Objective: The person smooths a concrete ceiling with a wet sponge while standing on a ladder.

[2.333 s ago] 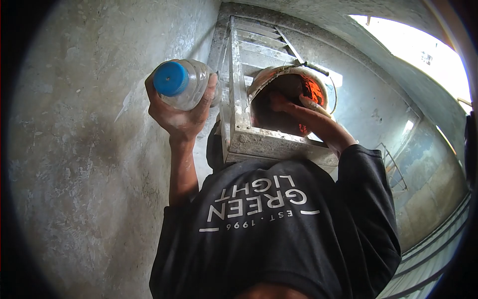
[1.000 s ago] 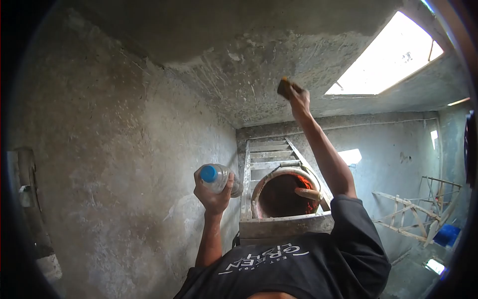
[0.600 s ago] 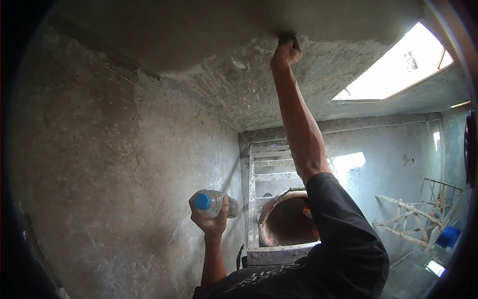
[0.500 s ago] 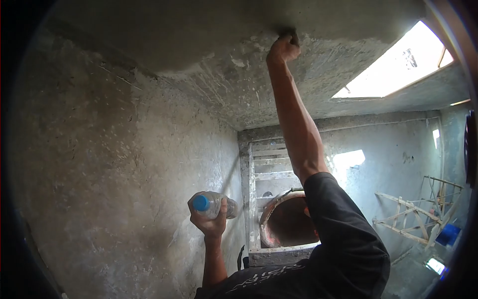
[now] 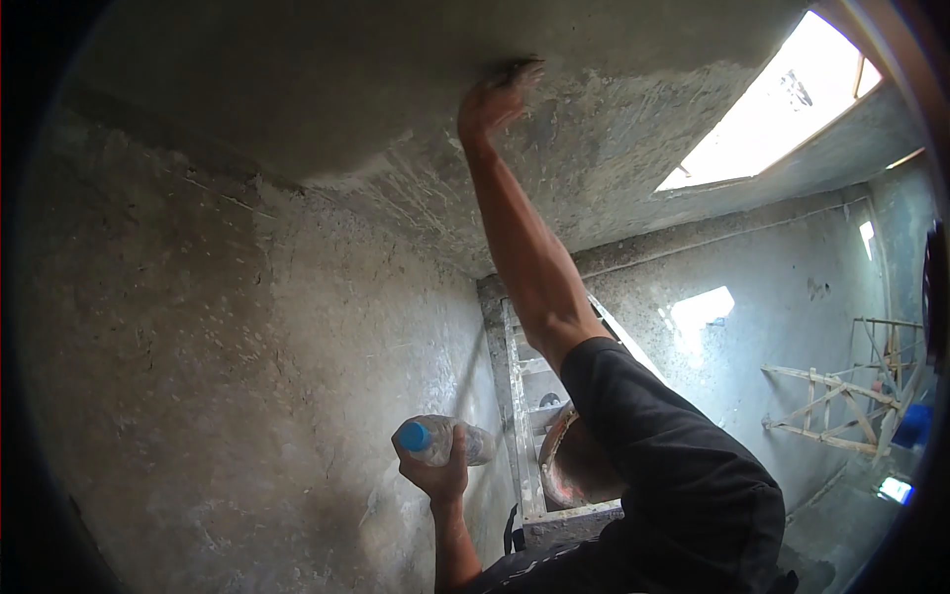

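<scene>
My left hand (image 5: 437,473) is closed round a clear plastic bottle (image 5: 473,445) with a blue cap (image 5: 415,437), held tilted with the cap towards me. Overhead, my right hand (image 5: 498,102) is stretched up to the grey plastered ceiling (image 5: 396,69). A small dark thing shows at its fingers, pressed against the surface, but blur and shade hide what it is. Smooth plaster lies to the left of this hand, while a rougher, streaked patch (image 5: 594,139) spreads to its right.
Below my right arm stands a ladder-like wooden frame (image 5: 525,416) with a round, plaster-stained tub (image 5: 569,465). A rough wall (image 5: 198,376) runs close on my left. At the right are a bright ceiling opening (image 5: 782,109), a wooden trestle (image 5: 831,406) and a blue container (image 5: 910,426).
My right hand has swept left along the ceiling. The bottle in my left hand sits slightly lower and further right in view, as the camera has turned a little.
</scene>
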The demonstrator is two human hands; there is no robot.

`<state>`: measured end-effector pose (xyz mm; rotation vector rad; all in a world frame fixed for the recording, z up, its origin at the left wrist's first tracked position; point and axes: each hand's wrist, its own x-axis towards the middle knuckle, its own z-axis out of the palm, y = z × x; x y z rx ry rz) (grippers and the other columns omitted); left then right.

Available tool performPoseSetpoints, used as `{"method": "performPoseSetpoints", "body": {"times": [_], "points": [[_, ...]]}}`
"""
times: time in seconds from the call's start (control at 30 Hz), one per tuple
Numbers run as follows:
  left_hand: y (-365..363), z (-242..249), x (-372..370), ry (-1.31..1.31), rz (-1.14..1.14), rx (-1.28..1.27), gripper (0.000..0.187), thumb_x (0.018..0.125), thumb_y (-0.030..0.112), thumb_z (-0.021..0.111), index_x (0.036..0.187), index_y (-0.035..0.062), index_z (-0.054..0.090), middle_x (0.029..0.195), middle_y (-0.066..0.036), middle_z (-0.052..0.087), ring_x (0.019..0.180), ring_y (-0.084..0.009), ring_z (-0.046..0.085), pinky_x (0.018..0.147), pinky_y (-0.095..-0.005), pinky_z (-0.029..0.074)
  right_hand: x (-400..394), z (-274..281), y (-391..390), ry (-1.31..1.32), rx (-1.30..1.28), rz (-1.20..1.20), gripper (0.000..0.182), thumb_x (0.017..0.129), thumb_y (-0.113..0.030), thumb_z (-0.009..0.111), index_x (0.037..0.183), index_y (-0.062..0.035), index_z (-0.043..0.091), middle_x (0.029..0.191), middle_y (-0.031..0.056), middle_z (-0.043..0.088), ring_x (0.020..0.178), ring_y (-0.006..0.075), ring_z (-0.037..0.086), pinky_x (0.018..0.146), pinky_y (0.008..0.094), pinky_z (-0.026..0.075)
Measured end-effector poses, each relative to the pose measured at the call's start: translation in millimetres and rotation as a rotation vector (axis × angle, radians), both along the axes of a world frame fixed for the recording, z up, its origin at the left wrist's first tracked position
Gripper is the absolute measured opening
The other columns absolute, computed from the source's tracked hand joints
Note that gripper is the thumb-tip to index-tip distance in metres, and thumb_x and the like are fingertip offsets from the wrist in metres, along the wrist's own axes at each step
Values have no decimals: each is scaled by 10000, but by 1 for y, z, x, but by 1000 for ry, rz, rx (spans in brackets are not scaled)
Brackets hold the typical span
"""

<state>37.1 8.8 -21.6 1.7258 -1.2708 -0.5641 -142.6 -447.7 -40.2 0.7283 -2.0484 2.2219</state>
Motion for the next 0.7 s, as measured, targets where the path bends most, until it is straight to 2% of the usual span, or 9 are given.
{"method": "performPoseSetpoints", "body": {"times": [0.13, 0.2, 0.23, 0.3, 0.43, 0.5, 0.63, 0.7], "points": [[-5, 6, -4, 11, 6, -21, 469, 731, 238, 789, 1037, -14, 536, 910, -101, 621, 832, -206, 618, 788, -357, 506, 27, -5, 26, 88, -76, 74, 591, 865, 13, 450, 1432, 4, 282, 1365, 307, 402, 1245, 429, 428, 983, 439, 414], [-5, 3, -3, 47, -7, -24, 458, 734, 232, 785, 1032, -12, 538, 912, -100, 619, 831, -206, 618, 784, -360, 508, 23, -2, 55, -65, 1, 403, 525, 881, 12, 437, 1399, 5, 357, 1319, 244, 491, 1193, 377, 506, 967, 419, 427], [-3, 4, -1, 43, -1, -20, 458, 734, 232, 785, 1032, -12, 538, 912, -100, 619, 831, -206, 618, 784, -360, 508, 18, -2, 58, -70, 5, 409, 525, 881, 12, 437, 1399, 5, 357, 1319, 244, 491, 1193, 377, 506, 967, 419, 427], [-4, 6, -1, -11, -25, -55, 454, 732, 217, 787, 1035, -12, 539, 934, -102, 618, 835, -204, 619, 783, -360, 510, 0, -3, 56, -157, -87, 85, 437, 911, -74, 463, 1345, -23, 469, 1100, 236, 633, 938, 388, 640, 809, 396, 483], [-4, 6, -5, 60, -1, -30, 458, 730, 210, 791, 1041, -14, 540, 947, -105, 618, 834, -207, 621, 785, -358, 510, -35, -6, 21, -84, -84, -9, 431, 916, -80, 466, 1344, -28, 472, 1147, 227, 614, 1007, 381, 625, 839, 386, 482], [-3, 4, -5, 14, -8, -21, 460, 732, 206, 790, 1049, -17, 541, 944, -108, 620, 836, -210, 624, 789, -359, 511, -25, -3, 3, 100, -234, -118, 418, 915, -74, 473, 1330, -24, 487, 1177, 228, 595, 1070, 376, 598, 875, 380, 476], [-3, 2, -7, 30, 5, -13, 469, 733, 216, 790, 1053, -21, 540, 944, -112, 621, 840, -215, 627, 787, -363, 512, 5, -10, 22, 157, -188, -115, 410, 914, -68, 476, 1320, -20, 497, 1200, 225, 580, 1083, 345, 600, 871, 357, 486], [-7, 2, -7, 18, -40, -70, 480, 730, 217, 792, 1058, -24, 538, 943, -115, 623, 841, -218, 630, 785, -366, 515, -1, -15, 49, 160, -121, 356, 503, 861, 42, 455, 1361, -12, 442, 1293, 221, 522, 1174, 328, 535, 963, 356, 447]]}}
